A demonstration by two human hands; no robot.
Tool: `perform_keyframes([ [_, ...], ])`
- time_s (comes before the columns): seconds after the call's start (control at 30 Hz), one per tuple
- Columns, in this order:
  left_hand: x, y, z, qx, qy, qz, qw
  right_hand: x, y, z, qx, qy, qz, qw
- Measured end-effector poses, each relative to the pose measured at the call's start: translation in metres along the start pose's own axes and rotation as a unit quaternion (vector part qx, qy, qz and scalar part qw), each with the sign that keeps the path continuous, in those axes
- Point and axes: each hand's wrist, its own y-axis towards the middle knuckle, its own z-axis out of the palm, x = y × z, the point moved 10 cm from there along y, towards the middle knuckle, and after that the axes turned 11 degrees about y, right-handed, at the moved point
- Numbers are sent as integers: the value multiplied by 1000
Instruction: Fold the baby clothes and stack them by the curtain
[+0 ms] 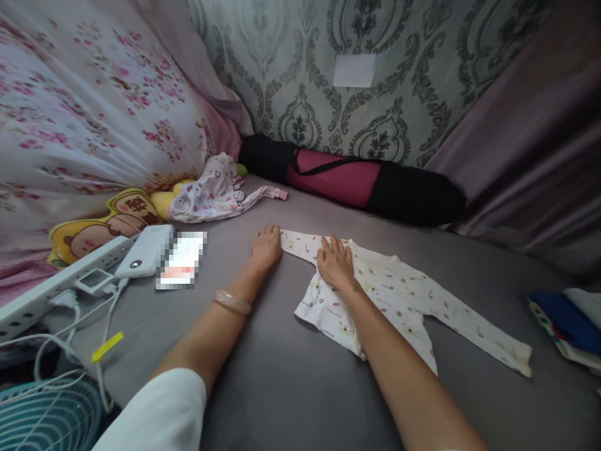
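A small white printed baby top (399, 294) lies spread flat on the grey bed sheet (291, 376), one long sleeve stretched out to the right. My left hand (266, 245) rests at the end of the left sleeve, fingers curled down onto the cuff. My right hand (334, 260) lies flat, fingers together, on the shoulder area of the top. A pale bangle (232, 302) sits on my left wrist.
A crumpled white baby garment (211, 194) lies by a yellow plush toy (117, 216). A white power bank (145, 250), power strip (56, 282) and cables are at left, a fan (47, 416) below. A black and pink roll bag (357, 181) lines the wall. Folded clothes (568, 326) sit at right.
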Motion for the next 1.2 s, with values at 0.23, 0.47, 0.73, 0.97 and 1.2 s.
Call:
perform_keyframes([
  [0.23,16,5,13,2,5,-18,1000,-1,1,1,1,19,7,1000],
  [0.47,26,1,12,-9,-30,-60,998,-4,-1,2,-3,50,7,999],
  [0.73,26,-6,1,-19,-37,-76,996,-12,5,-14,53,254,16,966],
  [0.97,15,6,-6,-3,-94,-83,992,-120,-41,-88,-49,192,101,975],
  [1.2,-180,-20,-18,34,-69,258,963,-151,-74,-62,-6,37,121,992],
])
